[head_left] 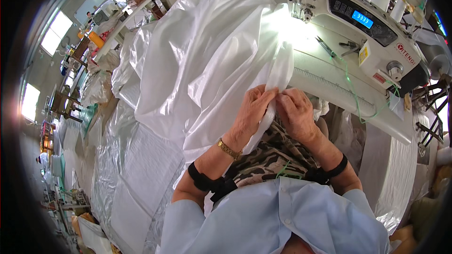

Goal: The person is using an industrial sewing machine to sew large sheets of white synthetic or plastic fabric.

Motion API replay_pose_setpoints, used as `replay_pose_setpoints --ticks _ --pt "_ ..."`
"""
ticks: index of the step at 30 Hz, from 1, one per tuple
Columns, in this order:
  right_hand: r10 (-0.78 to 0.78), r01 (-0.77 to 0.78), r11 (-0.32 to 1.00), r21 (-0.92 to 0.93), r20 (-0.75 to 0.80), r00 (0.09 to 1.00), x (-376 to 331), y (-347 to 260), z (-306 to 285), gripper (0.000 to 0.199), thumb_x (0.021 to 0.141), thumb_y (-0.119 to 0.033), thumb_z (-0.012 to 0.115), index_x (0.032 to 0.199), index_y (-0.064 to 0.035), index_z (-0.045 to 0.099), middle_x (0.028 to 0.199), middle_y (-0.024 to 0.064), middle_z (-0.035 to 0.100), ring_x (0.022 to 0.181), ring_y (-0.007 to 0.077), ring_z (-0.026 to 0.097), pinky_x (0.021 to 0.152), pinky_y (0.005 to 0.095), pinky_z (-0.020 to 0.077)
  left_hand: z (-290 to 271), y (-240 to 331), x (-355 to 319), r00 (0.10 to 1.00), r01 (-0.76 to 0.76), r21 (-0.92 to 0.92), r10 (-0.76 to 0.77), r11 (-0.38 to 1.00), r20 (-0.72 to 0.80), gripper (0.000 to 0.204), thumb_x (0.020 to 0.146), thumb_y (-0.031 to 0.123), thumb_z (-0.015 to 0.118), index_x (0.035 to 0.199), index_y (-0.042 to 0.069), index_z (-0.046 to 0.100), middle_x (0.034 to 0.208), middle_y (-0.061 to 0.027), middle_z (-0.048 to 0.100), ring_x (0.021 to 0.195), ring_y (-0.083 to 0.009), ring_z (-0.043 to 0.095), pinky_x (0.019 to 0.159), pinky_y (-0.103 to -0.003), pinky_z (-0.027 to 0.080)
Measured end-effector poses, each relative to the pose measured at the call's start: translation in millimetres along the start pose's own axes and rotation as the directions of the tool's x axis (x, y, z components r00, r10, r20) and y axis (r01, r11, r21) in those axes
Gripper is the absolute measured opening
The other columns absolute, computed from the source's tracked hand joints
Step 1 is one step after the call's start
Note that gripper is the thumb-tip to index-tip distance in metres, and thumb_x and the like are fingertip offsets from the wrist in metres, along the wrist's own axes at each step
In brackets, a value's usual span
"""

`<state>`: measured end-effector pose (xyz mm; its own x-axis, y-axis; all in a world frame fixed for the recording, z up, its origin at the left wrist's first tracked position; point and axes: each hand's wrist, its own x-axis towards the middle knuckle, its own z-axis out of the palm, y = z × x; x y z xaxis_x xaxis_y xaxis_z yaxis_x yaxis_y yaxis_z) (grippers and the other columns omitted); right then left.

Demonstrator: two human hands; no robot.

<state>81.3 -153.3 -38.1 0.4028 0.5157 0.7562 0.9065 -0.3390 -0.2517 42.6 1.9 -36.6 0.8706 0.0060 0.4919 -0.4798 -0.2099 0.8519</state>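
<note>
Left hand [252,109], right hand [297,112]: both grips pinched closed on glossy white sheet fabric [221,61], near front edge of pale desk [386,122]. Uneven pull could skew it; overhanging bulk could drag.

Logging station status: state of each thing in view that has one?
Sheet: draped, wrinkled
Left hand: pinching sheet
Right hand: pinching sheet
Machine: powered; can't tell if stitching
Display: lit
Tool: lying, unheld
Green thread: slack
</note>
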Motion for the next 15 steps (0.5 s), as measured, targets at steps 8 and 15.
replay_pose_setpoints --ticks 8,15 --pt "0.698 -0.342 0.589 0.732 -0.248 0.672 6.4 27.9 26.6 0.037 0.095 -0.019 0.061 0.126 0.0006 0.052 0.117 0.0145 0.06 0.104 0.021 0.058 0.084 0.0319 0.0482 -35.6 16.2 31.1 0.958 0.278 0.352 -0.231 0.894 -0.168 0.03 0.082 0.01 0.066 0.066 -0.002 0.043 0.058 0.0005 0.034 0.059 -0.0045 0.033 0.048 -0.029 0.028" --pt "0.588 -0.615 -0.15 0.774 0.57 0.573 93.9 20.5 87.5 0.036 0.093 -0.02 0.06 0.121 0.0015 0.054 0.122 0.0182 0.058 0.107 0.0241 0.058 0.087 0.0356 0.0481 -36.2 93.4 119.0 0.961 -0.276 0.769 0.162 0.577 0.224 0.015 0.076 0.002 0.061 0.068 -0.003 0.049 0.062 -0.0163 0.053 0.054 -0.0314 0.053 0.053 -0.038 0.042"
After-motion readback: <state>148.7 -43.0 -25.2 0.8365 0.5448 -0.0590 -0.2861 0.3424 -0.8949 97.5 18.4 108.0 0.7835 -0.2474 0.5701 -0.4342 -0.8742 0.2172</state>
